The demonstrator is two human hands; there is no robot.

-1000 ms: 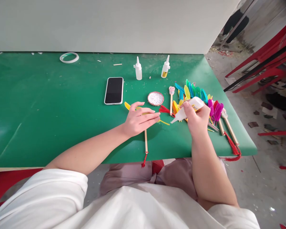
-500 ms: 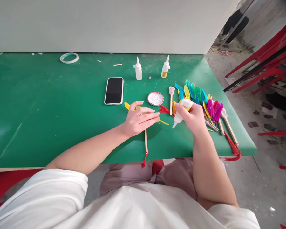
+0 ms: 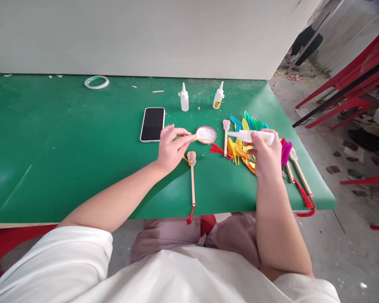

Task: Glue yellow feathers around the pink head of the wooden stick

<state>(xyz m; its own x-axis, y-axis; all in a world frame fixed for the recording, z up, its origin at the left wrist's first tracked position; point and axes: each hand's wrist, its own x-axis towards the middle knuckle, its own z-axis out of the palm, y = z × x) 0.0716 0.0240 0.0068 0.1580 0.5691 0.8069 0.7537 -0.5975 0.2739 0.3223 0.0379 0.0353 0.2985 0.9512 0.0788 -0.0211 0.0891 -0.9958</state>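
**Quill in left hand, bottle in right**

Left hand has thumb & fingertips pinching a thin yellow quill, its free end over the round dish w/ white contents. Can't tell if quill & dish touch. Another yellow piece pokes out below the hand, by the head of the near stick, which lies on the green table w/ its red tassel at the front edge.

Right hand — fingers curled round the white bottle, held tilted nearly flat, nozzle pointing L, tip nr the far stick. Bright feathers lie below & around it. Phone is L of the dish; two small bottles stand upright behind.
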